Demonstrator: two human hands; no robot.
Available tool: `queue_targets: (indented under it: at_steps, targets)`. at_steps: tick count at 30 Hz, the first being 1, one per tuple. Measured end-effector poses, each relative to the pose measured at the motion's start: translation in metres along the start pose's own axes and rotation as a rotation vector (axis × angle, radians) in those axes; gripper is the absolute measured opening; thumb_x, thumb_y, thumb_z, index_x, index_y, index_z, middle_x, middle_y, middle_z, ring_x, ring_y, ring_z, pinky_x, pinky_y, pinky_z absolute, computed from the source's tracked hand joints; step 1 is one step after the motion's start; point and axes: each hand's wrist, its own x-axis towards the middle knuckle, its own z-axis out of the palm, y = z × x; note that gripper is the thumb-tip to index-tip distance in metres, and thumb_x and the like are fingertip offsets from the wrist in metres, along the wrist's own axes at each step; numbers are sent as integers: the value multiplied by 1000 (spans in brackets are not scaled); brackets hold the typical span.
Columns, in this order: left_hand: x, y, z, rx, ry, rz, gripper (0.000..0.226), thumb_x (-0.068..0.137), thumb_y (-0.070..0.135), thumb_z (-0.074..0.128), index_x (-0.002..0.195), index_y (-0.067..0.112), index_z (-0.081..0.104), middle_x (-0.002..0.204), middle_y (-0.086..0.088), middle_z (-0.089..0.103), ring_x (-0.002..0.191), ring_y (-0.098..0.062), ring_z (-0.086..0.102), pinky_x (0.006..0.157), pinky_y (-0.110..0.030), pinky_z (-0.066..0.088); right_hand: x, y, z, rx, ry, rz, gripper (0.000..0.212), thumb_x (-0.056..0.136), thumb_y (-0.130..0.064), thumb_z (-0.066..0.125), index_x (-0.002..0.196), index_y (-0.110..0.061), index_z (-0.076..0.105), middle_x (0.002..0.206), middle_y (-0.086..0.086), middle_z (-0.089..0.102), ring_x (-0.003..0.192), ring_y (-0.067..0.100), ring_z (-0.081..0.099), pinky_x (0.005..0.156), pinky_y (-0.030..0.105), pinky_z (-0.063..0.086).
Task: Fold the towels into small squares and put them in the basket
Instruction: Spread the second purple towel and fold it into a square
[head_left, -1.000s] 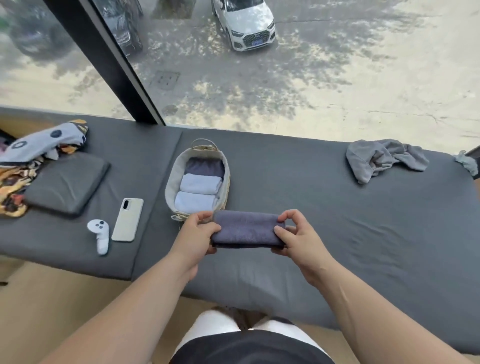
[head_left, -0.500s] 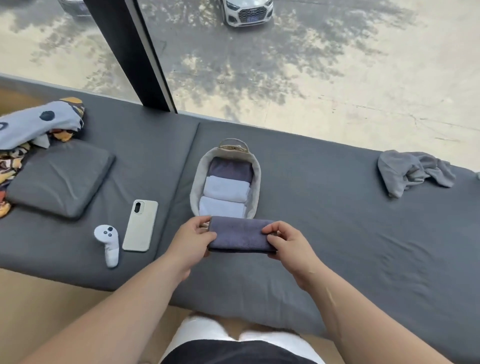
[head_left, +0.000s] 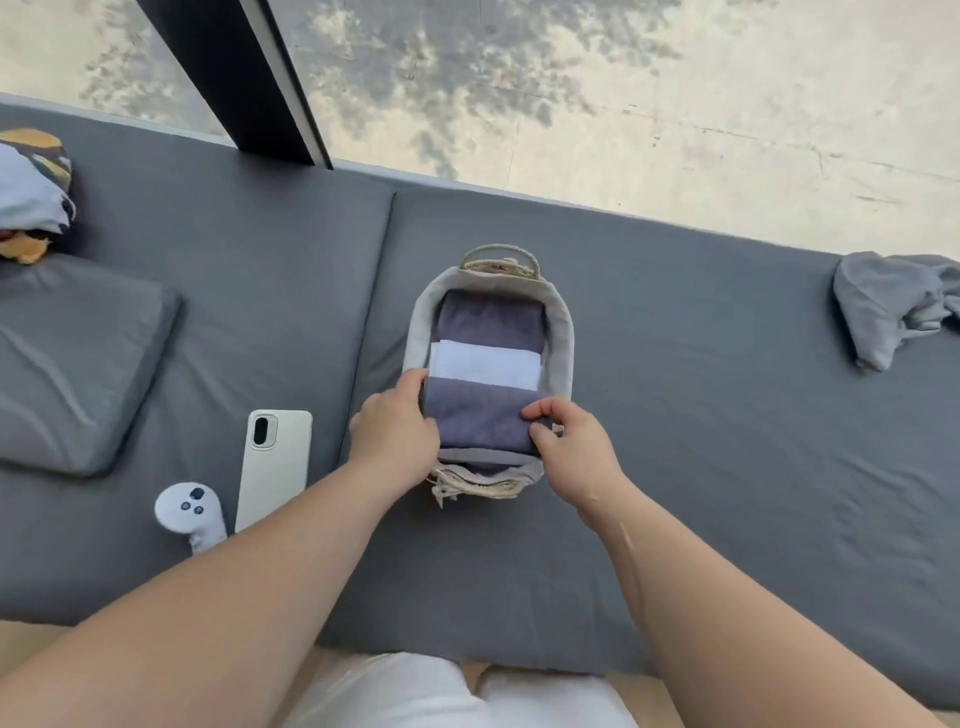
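Head view showed the left hand (head_left: 395, 436) gripping one end of the folded dark towel (head_left: 478, 421) and the right hand (head_left: 571, 452) pinching the other, with the towel set into the near end of the basket (head_left: 563, 343). Beyond it lay a white towel (head_left: 485, 366) and another dark one (head_left: 491, 322), both packed. The placing step looked nearly done. The next move likely called for letting go and fetching the crumpled grey towel (head_left: 883, 306), well apart at far right.
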Motion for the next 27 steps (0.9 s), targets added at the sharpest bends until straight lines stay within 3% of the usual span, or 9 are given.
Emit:
queue_targets:
  at_steps: [6,10,13,14,16,19,22,24,27]
  targets:
    - [7,-5,11,468,9,171,37,92,33,59,127,25,55,119,-1,62,106,-28,48,86,-40,35,14,2,6,-442,-99,-79,33,93,-13,46,111,-30,68,115,-1,61,104,24,58,85,30,47]
    - [8,-13,17,644,69,382,28,78,30,75,101,22,62,102,-5,53,92,-29,48,75,-41,34,20,13,8,-688,-85,-199,28,92,-17,51,110,-29,70,112,4,55,102,31,53,84,36,49]
    - [5,-23,19,703,63,647,20,72,18,76,85,16,61,99,-8,55,94,-31,51,77,-43,37,22,22,5,-928,24,-437,15,78,-14,65,90,-19,73,117,11,54,102,38,53,82,40,44]
    - [2,-28,20,727,37,718,15,80,24,69,91,15,65,106,-9,58,102,-31,53,85,-45,40,22,23,2,-1007,26,-531,12,75,-14,67,86,-17,71,125,14,54,112,40,52,87,44,43]
    - [-6,-32,16,772,-133,672,48,95,43,37,122,14,65,135,-10,57,127,-30,50,106,-52,36,21,25,-3,-1141,-76,-697,14,82,-18,64,94,-14,70,141,15,51,135,38,45,108,50,38]
    - [-10,-41,6,847,-282,602,79,93,54,-1,153,20,36,166,-5,15,152,-25,18,120,-57,10,18,26,-11,-1264,-348,-701,46,99,-23,45,145,-15,48,161,15,31,150,31,28,125,52,11]
    - [-10,-40,1,878,-268,684,77,96,54,2,147,19,47,167,-4,11,154,-22,8,120,-61,-1,15,20,-22,-1362,-522,-617,63,102,-19,32,161,-26,10,168,11,6,155,26,12,126,47,1]
    - [-7,-31,2,878,-259,721,74,98,52,8,138,13,57,165,-6,18,154,-22,12,120,-59,-3,17,16,-25,-1387,-562,-595,64,102,-20,30,161,-26,5,169,9,2,155,25,10,126,45,2]
    - [-1,-13,5,874,-375,685,61,104,49,13,147,16,42,167,-9,9,154,-24,8,121,-56,-1,21,7,-22,-1472,-608,-576,63,103,-23,28,161,-22,4,169,11,1,155,26,10,125,48,2]
